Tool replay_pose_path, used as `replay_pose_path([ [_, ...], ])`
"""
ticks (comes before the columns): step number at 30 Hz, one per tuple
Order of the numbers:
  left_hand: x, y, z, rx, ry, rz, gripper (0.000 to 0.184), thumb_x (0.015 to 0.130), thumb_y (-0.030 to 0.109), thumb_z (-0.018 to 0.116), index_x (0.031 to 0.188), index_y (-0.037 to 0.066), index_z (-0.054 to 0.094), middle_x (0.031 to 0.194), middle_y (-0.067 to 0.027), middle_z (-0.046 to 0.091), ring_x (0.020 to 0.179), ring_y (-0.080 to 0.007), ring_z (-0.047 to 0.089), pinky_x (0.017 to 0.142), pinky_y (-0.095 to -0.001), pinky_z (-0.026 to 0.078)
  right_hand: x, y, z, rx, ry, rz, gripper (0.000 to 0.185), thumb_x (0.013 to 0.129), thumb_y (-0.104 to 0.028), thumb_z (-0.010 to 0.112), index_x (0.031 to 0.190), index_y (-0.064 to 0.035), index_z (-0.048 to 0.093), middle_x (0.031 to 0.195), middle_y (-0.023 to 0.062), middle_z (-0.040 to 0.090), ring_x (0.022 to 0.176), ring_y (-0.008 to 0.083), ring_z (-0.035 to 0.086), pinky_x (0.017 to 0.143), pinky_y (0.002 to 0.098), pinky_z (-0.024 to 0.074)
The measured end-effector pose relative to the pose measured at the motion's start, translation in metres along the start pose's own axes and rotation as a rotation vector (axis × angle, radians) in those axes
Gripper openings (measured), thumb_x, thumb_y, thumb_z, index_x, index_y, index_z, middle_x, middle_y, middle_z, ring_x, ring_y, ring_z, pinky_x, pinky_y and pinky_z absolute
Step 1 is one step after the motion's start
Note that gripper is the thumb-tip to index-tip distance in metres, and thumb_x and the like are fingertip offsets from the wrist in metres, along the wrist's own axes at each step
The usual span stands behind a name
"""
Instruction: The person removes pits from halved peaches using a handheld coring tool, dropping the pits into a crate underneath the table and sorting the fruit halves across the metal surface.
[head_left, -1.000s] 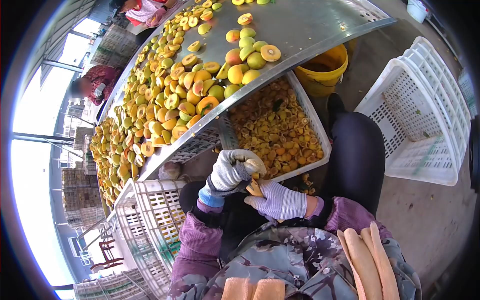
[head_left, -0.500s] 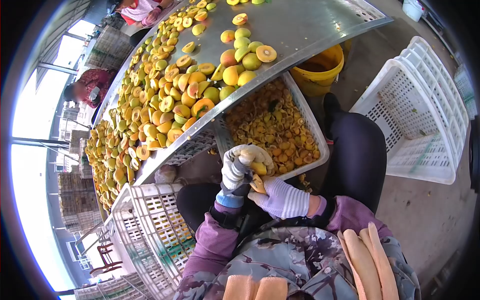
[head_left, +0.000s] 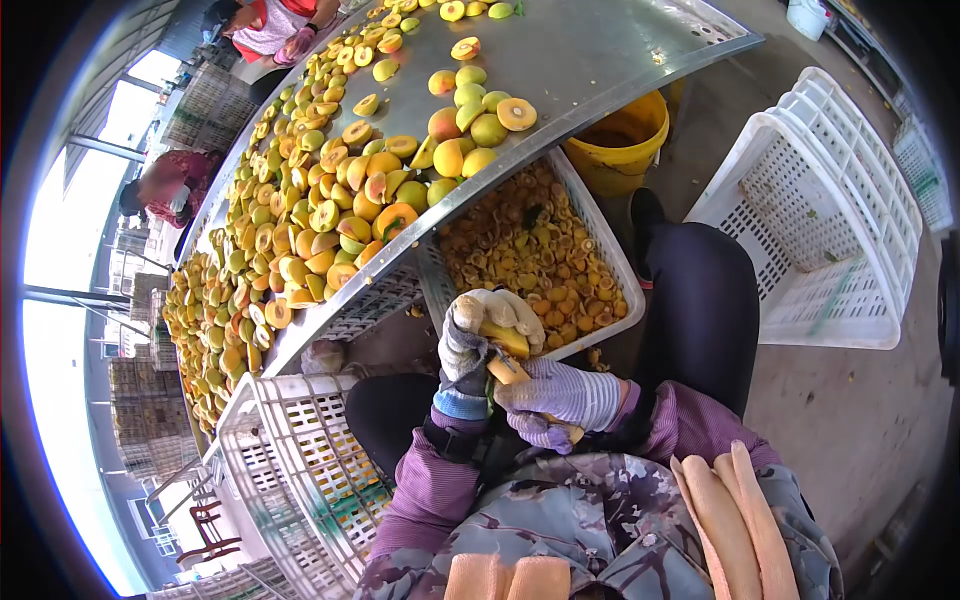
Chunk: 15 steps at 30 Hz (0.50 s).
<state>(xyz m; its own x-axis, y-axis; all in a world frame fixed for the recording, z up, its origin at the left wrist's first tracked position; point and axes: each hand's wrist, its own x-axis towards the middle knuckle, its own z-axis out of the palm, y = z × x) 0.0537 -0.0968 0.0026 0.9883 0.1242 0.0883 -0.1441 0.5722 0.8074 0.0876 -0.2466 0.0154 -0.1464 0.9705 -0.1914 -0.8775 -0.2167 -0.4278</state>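
My left hand, in a whitish work glove, is closed around a yellow peach half above the near end of a white crate of pits and scraps. My right hand, in a purple-and-white striped glove, grips a wooden-handled tool close against the left hand. A light end shows below the right fingers; the working part is hidden. Many cut peaches lie piled on the metal table ahead.
A yellow bucket stands under the table edge. White perforated crates are stacked at the right, and another white crate sits by my left leg. Two people are beyond the table's far side.
The right hand has turned, so more of the tool handle shows and its lower end appears under the fingers. More of the peach half is visible in the left hand. The camera view has shifted slightly.
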Motion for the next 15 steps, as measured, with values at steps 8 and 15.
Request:
replay_pose_path([
  [8,0.005,0.012,-0.036,-0.171,0.581,0.026,0.069,0.085,0.066,0.047,0.104,0.000,0.055,0.093,-0.0172,0.062,0.085,-0.0313,0.062,0.077,-0.0436,0.054,0.018,0.005,-0.014,-1.630,0.826,-0.581,0.029,0.087,-0.024,0.056,0.100,0.0001,0.046,0.064,0.0175,0.060,0.053,0.0375,0.059,0.049,0.0469,0.0475],
  [15,-0.012,0.018,-0.044,-0.277,0.381,0.048,0.053,0.093,0.038,0.047,0.130,0.001,0.045,0.124,-0.0165,0.054,0.110,-0.0298,0.055,0.092,-0.0443,0.046,0.030,-0.006,-0.056,-1.975,1.062,-0.386,0.025,0.083,-0.017,0.055,0.099,0.0002,0.047,0.062,0.0165,0.060,0.055,0.0344,0.061,0.047,0.0461,0.0467],
])
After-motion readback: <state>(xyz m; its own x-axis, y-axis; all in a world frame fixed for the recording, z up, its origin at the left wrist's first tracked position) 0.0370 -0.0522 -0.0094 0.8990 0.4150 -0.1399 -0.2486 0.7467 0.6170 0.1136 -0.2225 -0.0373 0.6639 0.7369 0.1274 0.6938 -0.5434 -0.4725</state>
